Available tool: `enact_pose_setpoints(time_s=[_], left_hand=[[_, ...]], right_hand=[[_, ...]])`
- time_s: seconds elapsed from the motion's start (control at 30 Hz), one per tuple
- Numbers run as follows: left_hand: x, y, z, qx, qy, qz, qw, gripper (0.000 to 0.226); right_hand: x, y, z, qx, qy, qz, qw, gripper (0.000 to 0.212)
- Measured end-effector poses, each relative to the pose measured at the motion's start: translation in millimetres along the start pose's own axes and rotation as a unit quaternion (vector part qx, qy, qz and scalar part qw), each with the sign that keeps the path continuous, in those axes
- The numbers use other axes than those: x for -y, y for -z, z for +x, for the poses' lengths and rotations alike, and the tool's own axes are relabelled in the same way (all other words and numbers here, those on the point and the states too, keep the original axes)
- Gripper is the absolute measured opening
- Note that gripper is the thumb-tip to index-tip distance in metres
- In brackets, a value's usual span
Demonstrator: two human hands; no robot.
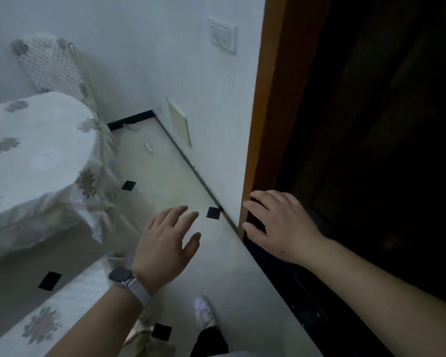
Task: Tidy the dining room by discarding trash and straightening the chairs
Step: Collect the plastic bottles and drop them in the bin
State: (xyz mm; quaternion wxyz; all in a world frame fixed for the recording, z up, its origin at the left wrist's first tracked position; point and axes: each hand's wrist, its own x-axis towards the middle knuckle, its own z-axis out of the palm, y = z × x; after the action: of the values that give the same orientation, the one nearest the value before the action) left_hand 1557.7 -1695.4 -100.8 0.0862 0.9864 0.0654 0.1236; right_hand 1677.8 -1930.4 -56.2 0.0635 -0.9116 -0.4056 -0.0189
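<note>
My left hand (pixel 169 239), a watch on its wrist, hangs in the air over the pale floor with fingers spread and holds nothing. My right hand (pixel 278 225) reaches to the wooden door frame (pixel 262 140), fingers straight, its fingertips at the frame's lower edge. A small clear piece of trash (pixel 149 147) lies on the floor near the far wall. A chair with a flowered white cover (pixel 36 161) stands at the left, and another covered chair (pixel 50 65) leans by the far corner.
A white wall (pixel 191 60) with a switch plate (pixel 222 34) and a low cream panel (pixel 179 122) runs along the right of the walkway. Beyond the frame is a dark doorway (pixel 384 150). My white shoe (pixel 204 313) stands on the tiled floor below.
</note>
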Motion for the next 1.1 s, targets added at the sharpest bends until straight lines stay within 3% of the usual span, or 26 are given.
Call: enact_pose_setpoints(time_s=[0.4, 0.63, 0.9, 1.1], left_hand=[[175, 15, 143, -0.063, 0.078, 0.008, 0.995, 0.048], [233, 18, 185, -0.061, 0.124, 0.019, 0.99, 0.05], [295, 15, 256, -0.022, 0.195, 0.067, 0.978, 0.052], [334, 22, 312, -0.054, 0.247, 0.082, 0.964, 0.047]], right_hand=[[28, 1, 232, -0.045, 0.068, -0.016, 0.997, 0.053], [34, -24, 338, -0.053, 0.111, 0.016, 0.992, 0.052], [25, -78, 491, -0.007, 0.165, 0.096, 0.982, 0.051], [51, -75, 609, 0.006, 0.226, 0.113, 0.968, 0.056]])
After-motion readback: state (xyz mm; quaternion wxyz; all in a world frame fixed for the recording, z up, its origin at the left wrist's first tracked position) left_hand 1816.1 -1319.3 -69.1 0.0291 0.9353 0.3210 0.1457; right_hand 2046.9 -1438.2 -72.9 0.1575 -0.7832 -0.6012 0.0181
